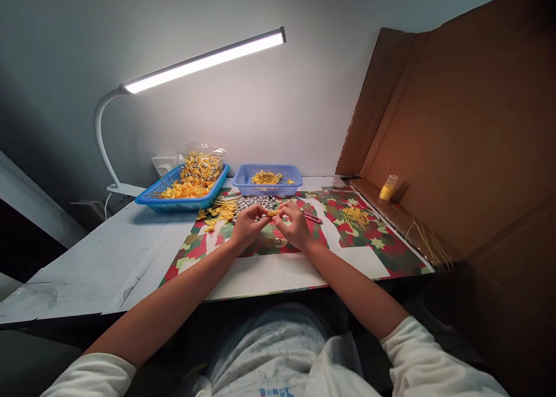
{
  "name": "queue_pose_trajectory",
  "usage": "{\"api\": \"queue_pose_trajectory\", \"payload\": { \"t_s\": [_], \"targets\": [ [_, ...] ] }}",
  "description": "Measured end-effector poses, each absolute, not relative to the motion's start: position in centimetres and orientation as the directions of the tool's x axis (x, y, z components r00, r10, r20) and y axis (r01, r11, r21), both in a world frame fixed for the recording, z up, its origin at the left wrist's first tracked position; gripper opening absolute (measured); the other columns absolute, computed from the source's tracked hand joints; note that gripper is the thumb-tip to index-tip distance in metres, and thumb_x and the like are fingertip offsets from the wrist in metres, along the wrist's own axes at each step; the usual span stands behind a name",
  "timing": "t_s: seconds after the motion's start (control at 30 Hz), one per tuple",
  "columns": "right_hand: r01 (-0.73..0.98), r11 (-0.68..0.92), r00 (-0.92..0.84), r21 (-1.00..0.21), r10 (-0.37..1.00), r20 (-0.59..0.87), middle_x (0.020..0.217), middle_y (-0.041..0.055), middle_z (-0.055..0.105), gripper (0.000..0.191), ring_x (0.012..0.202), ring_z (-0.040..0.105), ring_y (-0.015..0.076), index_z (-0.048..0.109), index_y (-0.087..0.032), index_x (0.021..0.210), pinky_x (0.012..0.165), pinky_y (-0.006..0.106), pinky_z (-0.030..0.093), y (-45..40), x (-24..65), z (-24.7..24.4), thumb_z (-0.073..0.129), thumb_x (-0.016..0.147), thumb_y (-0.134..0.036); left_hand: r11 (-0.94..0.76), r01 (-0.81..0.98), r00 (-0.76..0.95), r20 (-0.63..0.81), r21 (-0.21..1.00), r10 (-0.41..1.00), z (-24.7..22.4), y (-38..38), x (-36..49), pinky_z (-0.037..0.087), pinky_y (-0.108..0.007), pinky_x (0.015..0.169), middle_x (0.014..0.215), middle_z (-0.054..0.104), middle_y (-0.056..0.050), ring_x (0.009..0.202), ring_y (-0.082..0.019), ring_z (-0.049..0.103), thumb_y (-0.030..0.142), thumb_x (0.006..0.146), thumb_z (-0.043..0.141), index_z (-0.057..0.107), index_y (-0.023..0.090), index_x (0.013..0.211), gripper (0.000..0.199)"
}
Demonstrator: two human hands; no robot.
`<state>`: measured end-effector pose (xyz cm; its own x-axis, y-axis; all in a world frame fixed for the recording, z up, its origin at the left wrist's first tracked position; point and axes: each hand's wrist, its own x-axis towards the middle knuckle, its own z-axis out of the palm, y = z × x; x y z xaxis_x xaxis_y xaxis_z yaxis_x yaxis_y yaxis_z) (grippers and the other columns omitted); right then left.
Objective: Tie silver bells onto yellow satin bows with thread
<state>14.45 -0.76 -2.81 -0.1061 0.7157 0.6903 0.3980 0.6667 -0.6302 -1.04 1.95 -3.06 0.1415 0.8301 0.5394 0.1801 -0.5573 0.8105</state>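
Observation:
My left hand (248, 228) and my right hand (295, 228) meet over the middle of the table, fingertips pinched together. Between them is a small yellow ribbon-like piece (273, 213), partly covered by the fingers. Just behind my hands lies a heap of small shiny silver beads or bells (256, 201); which of the two I cannot tell. Loose yellow ribbon-like pieces (222, 210) are spread to the left of the heap. A pink-handled tool (313, 218) shows beside my right hand, its other end hidden.
A blue basket (180, 204) piled with yellow pieces stands back left, a smaller blue-purple basket (267, 189) back centre. Yellow strings (356, 217) lie to the right, near a small yellow-filled bottle (388, 189). Cardboard (469, 113) walls the right side; a lamp (204, 61) hangs above.

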Motion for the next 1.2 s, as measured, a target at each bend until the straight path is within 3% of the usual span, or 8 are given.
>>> {"api": "queue_pose_trajectory", "payload": {
  "t_s": [0.3,0.53,0.7,0.9,1.0,1.1,1.2],
  "targets": [
    [0.441,0.697,-0.215,-0.566,0.694,0.687,0.094,0.0046,0.06,0.017,0.093,0.052,0.0205,0.06,-0.021,0.071,0.087,0.038,0.038,-0.8,15.5,-2.4,0.052,0.086,-0.026,-0.579,0.12,0.144,0.563,0.806,0.814,-3.2,2.2,-1.3,0.044,-0.025,0.059,0.068,0.067,-0.001,0.062,-0.014,0.057,0.036,0.07,0.073,0.063,0.018,0.068,0.021],
    [0.407,0.687,-0.131,-0.601,0.696,0.706,0.086,0.003,0.061,0.01,0.087,0.054,0.0199,0.057,-0.022,0.076,0.083,0.037,0.042,-0.8,15.3,-2.5,0.062,0.082,-0.028,-0.616,0.124,0.171,0.595,0.778,0.785,-3.1,2.2,-1.4,0.045,-0.026,0.061,0.069,0.065,-0.002,0.065,-0.015,0.058,0.037,0.07,0.074,0.064,0.018,0.068,0.021],
    [0.338,0.55,-0.039,-0.764,0.819,0.573,0.091,0.0037,0.063,0.016,0.087,0.055,0.0192,0.062,-0.022,0.089,0.079,0.033,0.045,-0.4,15.4,-2.8,0.065,0.078,-0.033,-0.706,0.247,0.217,0.673,0.664,0.708,-3.2,2.0,-1.6,0.045,-0.028,0.066,0.07,0.066,-0.002,0.069,-0.016,0.057,0.032,0.076,0.069,0.067,0.02,0.07,0.014],
    [0.35,0.535,-0.092,-0.769,0.837,0.54,0.081,0.0033,0.065,0.011,0.085,0.055,0.0198,0.061,-0.021,0.074,0.081,0.035,0.043,0.3,15.0,-3.2,0.057,0.081,-0.028,-0.745,0.46,0.322,0.691,0.483,0.647,-3.3,2.2,-1.7,0.041,-0.025,0.062,0.066,0.058,0.0,0.066,-0.015,0.053,0.022,0.077,0.065,0.069,0.022,0.07,0.008],
    [0.215,0.497,-0.056,-0.84,0.866,0.498,0.081,0.0022,0.062,0.014,0.081,0.055,0.0177,0.055,-0.022,0.077,0.077,0.033,0.045,0.6,14.4,-3.1,0.051,0.086,-0.032,-0.74,0.521,0.366,0.673,0.424,0.643,-3.4,2.5,-1.7,0.041,-0.026,0.064,0.067,0.055,0.0,0.066,-0.015,0.052,0.021,0.077,0.065,0.07,0.022,0.069,0.01],
    [-0.078,0.424,0.062,-0.902,0.905,0.42,0.07,-0.0018,0.057,0.016,0.07,0.056,0.0141,0.045,-0.025,0.082,0.069,0.028,0.047,1.0,15.2,-1.6,0.046,0.09,-0.039,-0.721,0.56,0.396,0.632,0.409,0.666,-3.5,3.0,-2.0,0.039,-0.025,0.063,0.067,0.054,-0.001,0.065,-0.014,0.051,0.02,0.076,0.066,0.07,0.021,0.068,0.009],
    [-0.284,0.469,0.243,-0.836,0.879,0.41,0.059,-0.0074,0.04,0.02,0.051,0.044,0.0098,0.041,-0.028,0.083,0.056,0.023,0.042,0.9,18.6,1.6,0.052,0.088,-0.044,-0.656,0.608,0.365,0.577,0.447,0.731,-3.4,3.5,-2.5,0.038,-0.025,0.061,0.067,0.054,-0.001,0.064,-0.015,0.052,0.019,0.073,0.066,0.07,0.02,0.067,0.007]
  ]
}}
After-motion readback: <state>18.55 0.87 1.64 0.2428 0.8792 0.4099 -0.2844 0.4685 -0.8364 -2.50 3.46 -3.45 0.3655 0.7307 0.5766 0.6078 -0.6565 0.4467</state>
